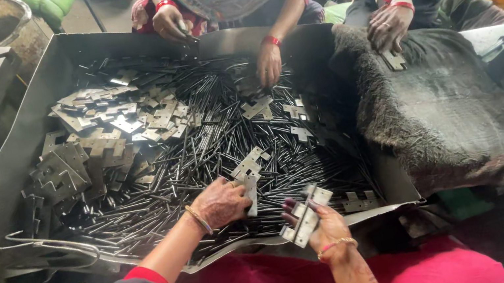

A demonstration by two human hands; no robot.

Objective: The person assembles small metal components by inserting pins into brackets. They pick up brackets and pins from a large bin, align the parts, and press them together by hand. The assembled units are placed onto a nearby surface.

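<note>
A wide sheet-metal tray [13,144] sits on a dark, grimy floor, heaped with thin steel pins [202,162] and flat grey hinge leaves [98,138]. The left hand [220,203] presses its fingers closed on a notched hinge plate [249,185] standing nearly upright over the pins. The right hand [326,225] grips an assembled hinge [307,218], its long axis slanting up-right. A shaggy dark cloth [433,108] drapes over the tray's right side.

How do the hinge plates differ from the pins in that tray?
The hinge plates are flat, wide and notched; the pins are thin straight rods. The plates look lighter grey and pile at the tray's left; the darker pins spread across the middle. Both are metal and lie loose.
</note>
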